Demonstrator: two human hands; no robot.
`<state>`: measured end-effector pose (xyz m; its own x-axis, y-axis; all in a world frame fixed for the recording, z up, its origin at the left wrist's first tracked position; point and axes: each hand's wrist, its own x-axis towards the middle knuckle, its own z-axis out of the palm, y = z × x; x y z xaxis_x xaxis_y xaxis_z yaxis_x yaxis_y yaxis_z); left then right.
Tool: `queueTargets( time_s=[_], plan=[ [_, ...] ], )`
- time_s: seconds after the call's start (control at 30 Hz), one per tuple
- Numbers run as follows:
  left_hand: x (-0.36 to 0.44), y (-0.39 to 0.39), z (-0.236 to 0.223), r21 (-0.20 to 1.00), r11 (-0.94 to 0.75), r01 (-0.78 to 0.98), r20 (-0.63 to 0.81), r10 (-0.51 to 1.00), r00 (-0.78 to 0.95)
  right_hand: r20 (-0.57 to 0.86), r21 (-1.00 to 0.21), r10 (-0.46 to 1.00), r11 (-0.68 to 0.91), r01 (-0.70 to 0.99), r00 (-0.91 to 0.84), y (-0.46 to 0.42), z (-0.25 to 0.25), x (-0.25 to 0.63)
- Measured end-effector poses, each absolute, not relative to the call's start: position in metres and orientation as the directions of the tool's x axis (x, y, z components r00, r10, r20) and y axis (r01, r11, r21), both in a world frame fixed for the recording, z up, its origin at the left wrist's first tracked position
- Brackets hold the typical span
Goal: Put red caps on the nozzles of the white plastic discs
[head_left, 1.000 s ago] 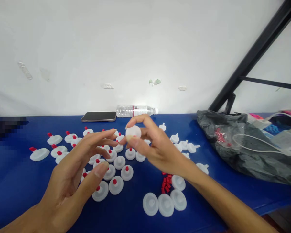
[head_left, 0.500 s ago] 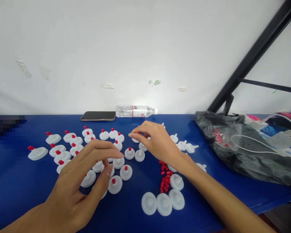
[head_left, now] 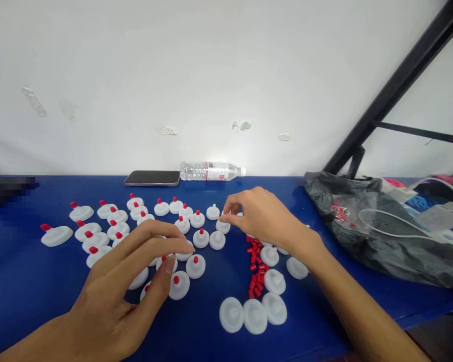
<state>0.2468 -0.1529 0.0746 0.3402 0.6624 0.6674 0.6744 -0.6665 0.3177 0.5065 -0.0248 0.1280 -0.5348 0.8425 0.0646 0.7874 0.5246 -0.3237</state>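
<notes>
My left hand (head_left: 124,286) hovers low over a group of white round nozzle caps with red tips, its thumb and fingers apart. It partly hides several of them; one red-tipped nozzle cap (head_left: 195,266) stands just right of its fingertips. My right hand (head_left: 254,216) reaches to the middle of the table, thumb and forefinger pinched at the nozzle of a bare white nozzle cap (head_left: 222,225). The fingertips cover that nozzle. Close by are two other bare nozzle caps, one behind (head_left: 213,212) and one in front (head_left: 217,240). Small red tips (head_left: 257,276) lie in a loose pile below my right wrist.
More bare nozzle caps (head_left: 255,317) curve around the red pile. A phone (head_left: 152,177) and a clear bottle (head_left: 211,172) lie along the wall. On the right sit a dark plastic bag (head_left: 385,246), a white cable (head_left: 392,232) and a black metal frame (head_left: 385,90).
My right hand has shifted right from the red-tipped group to a bare nozzle cap. A red-tipped nozzle cap now shows where blue table was visible. My left hand has barely moved.
</notes>
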Motion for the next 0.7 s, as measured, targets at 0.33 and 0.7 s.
queueTargets(
  time_s=[0.33, 0.7],
  plan=[
    [0.253, -0.164, 0.065, 0.399, -0.528, 0.750, 0.681, 0.718, 0.143, 0.229, -0.800, 0.708, 0.527, 0.285, -0.668, -0.034, 0.140, 0.511],
    [0.256, -0.153, 0.073, 0.457, -0.555, 0.695, 0.693, 0.712, 0.112, 0.027, -0.715, 0.700, 0.513, 0.475, -0.714, -0.033, 0.149, 0.523]
  ],
)
